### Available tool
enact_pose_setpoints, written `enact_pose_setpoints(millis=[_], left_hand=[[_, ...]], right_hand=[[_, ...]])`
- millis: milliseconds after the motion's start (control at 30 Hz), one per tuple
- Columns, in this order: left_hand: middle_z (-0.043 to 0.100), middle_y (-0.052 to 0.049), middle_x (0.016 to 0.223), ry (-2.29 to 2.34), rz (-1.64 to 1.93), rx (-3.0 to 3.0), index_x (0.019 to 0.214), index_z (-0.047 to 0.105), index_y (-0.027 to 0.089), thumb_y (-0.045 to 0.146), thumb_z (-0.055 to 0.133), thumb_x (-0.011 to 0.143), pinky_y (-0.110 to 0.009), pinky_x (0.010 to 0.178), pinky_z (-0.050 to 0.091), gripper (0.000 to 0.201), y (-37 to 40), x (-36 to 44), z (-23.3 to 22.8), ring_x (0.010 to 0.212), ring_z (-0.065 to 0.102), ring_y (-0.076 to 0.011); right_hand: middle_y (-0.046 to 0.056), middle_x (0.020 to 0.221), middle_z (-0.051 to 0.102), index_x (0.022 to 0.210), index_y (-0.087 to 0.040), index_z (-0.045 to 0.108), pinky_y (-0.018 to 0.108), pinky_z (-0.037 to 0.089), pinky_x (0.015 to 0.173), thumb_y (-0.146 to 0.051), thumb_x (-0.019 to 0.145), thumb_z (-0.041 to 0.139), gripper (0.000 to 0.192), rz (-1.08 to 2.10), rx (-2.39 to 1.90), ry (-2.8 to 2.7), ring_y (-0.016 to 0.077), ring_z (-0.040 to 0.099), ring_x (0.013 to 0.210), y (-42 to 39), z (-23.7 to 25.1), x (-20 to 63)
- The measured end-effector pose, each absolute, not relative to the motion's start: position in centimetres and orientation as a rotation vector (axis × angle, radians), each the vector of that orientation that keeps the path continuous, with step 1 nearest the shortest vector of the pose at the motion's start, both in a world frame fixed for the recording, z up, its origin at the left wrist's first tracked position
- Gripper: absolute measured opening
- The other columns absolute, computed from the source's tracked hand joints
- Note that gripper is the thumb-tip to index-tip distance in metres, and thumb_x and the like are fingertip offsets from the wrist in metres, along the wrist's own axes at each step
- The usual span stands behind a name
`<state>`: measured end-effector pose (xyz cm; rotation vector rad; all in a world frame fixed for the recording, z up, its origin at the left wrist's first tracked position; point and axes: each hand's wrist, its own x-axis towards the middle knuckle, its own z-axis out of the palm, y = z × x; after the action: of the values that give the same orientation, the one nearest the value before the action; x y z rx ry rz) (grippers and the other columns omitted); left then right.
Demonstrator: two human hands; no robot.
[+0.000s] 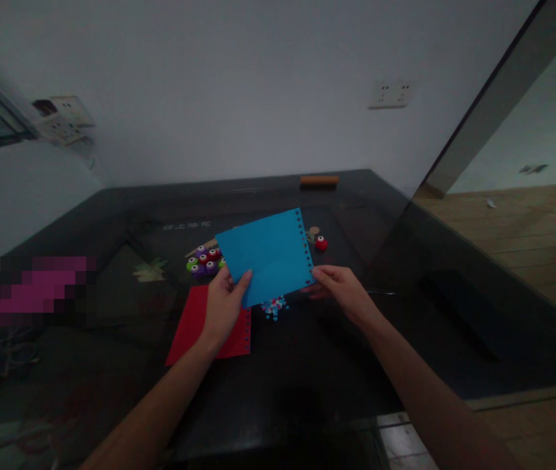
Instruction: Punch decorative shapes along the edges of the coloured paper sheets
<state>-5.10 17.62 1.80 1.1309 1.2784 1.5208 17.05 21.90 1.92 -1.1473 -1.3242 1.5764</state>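
On my feed I see a red sheet (194,323) lying flat on the dark table (307,365), with a cluster of small round punches (204,260) behind it. One red punch (321,243) sits apart to the right, an orange block (319,180) lies at the far edge, and paper bits (274,307) are scattered mid-table

Two bare forearms enter from the bottom of the frame, one from the lower left, one from the lower right. No sleeves show on either; both are uncovered up to the picture's edge. The left hand (223,307) and right hand (341,292) wear no gloves. No rings, watch or bracelet can be made out in the dim light. The fingers (243,282) are slim with short nails.
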Motion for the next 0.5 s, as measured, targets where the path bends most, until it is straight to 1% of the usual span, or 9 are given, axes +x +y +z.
enact_pose_setpoints(millis=[67,200,367,500], left_hand=[[0.068,-0.004,0.1,1.268,1.522,1.128,0.105,0.056,0.019,0.03,0.064,0.079,-0.03,0.071,0.055,0.029,17.73,-5.16,1.64,0.081,0.066,-0.0166],[0.068,-0.004,0.099,1.273,1.511,1.147,0.107,0.056,0.018,0.03,0.064,0.079,-0.03,0.072,0.055,0.032,17.74,-5.2,1.52,0.081,0.066,-0.0167],[0.068,-0.004,0.1,1.288,1.507,1.161,0.106,0.057,0.019,0.031,0.063,0.079,-0.033,0.073,0.055,0.03,17.62,-5.15,1.72,0.081,0.065,-0.0177],[0.069,-0.006,0.098,1.312,1.498,1.146,0.106,0.057,0.017,0.032,0.064,0.077,-0.035,0.071,0.055,0.033,17.57,-4.98,1.84,0.078,0.066,-0.019]], right_hand=[[0.005,0.083,0.07,0.086,-0.017,0.068,0.029,0.054,0.062,-0.045,0.07,0.067,0.033,1.578,-1.118,-1.256,0.0167,0.066,0.073,21.86,2.18,17.19],[0.003,0.076,0.069,0.079,-0.016,0.069,0.029,0.054,0.062,-0.045,0.065,0.071,0.032,1.588,-1.116,-1.261,0.0157,0.065,0.07,21.6,2.33,17.02],[0.005,0.071,0.071,0.077,-0.015,0.068,0.03,0.052,0.064,-0.039,0.061,0.075,0.029,1.606,-1.132,-1.36,0.017,0.067,0.067,21.41,2.01,16.61],[0.004,0.065,0.07,0.071,-0.016,0.065,0.031,0.052,0.065,-0.038,0.06,0.076,0.027,1.579,-1.144,-1.348,0.0172,0.067,0.063,21.48,1.65,16.51]])
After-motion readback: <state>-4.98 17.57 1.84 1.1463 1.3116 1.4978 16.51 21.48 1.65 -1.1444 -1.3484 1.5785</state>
